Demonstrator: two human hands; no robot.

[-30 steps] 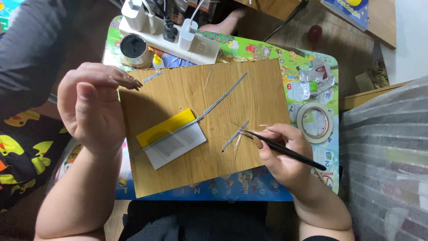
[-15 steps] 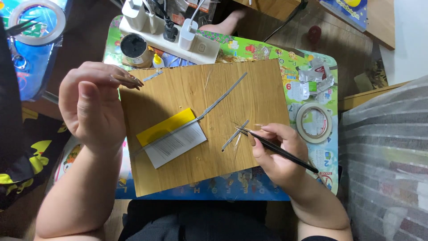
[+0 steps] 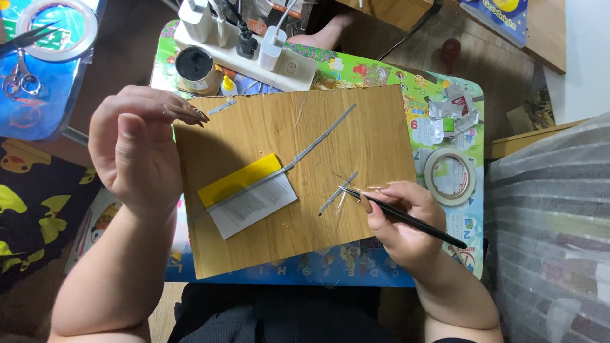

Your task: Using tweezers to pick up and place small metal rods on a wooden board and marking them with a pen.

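While the right hand [image 3: 397, 213] grips black tweezers [image 3: 406, 219], their tip touches a short grey strip [image 3: 337, 194] on the wooden board [image 3: 279, 121]. The left hand [image 3: 133, 146] is raised at the board's left edge, fingers loosely curled, holding nothing. A longer strip [image 3: 321, 141] and a yellow-and-white card [image 3: 248, 194] lie near. The board rests on a colourful small table [image 3: 473, 190], with a tape roll [image 3: 450, 176] and a power strip [image 3: 248, 57].
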